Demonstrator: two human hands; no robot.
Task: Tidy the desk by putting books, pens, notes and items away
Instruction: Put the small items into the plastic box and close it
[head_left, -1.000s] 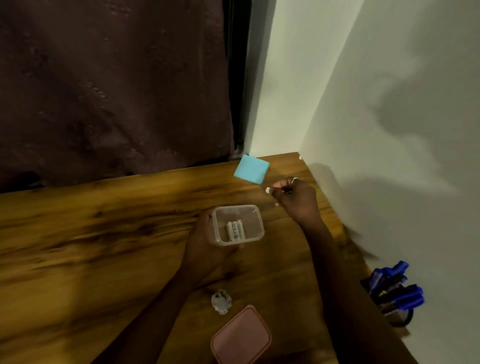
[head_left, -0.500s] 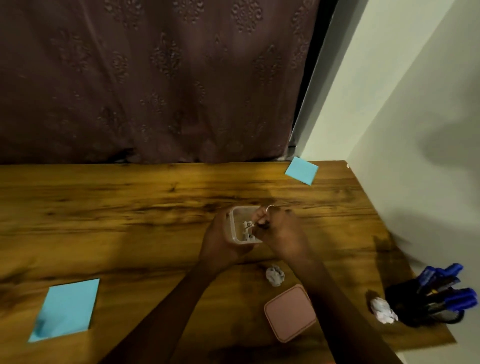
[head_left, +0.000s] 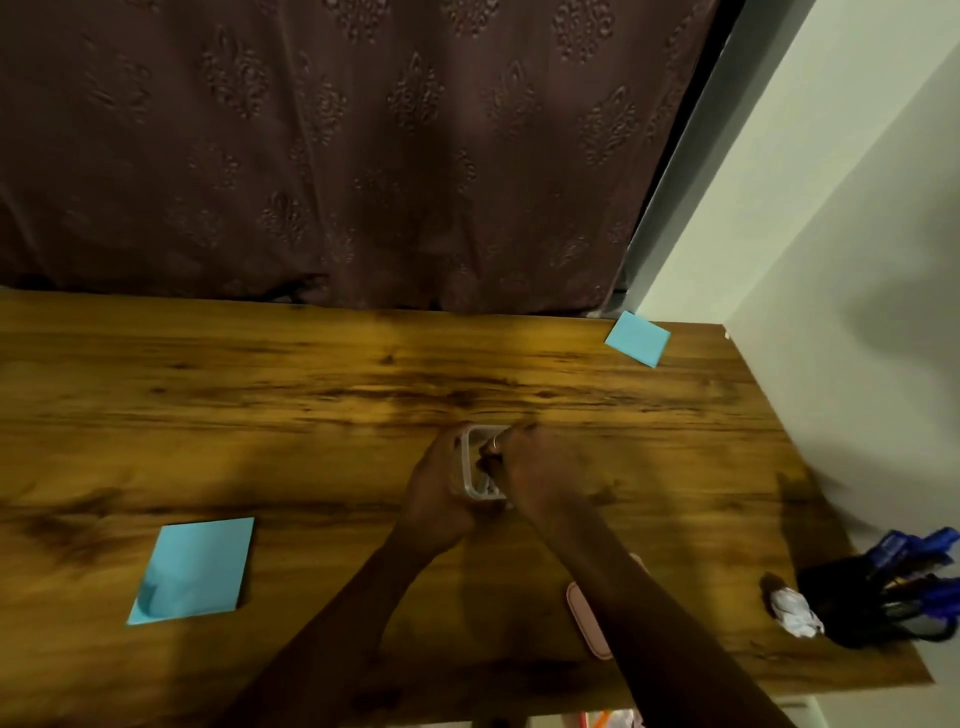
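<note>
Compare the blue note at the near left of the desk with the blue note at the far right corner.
The near-left note looks bigger in frame, though it is closer to the camera; the far-right note looks smaller. The near-left note lies almost square to the desk edge; the far-right note is turned cornerwise by the curtain. Both are light blue, flat, and untouched.

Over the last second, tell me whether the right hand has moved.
Yes. The right hand drew back from the blue sticky note at the far corner, nearer and leftward, and is now over the clear container.
</note>
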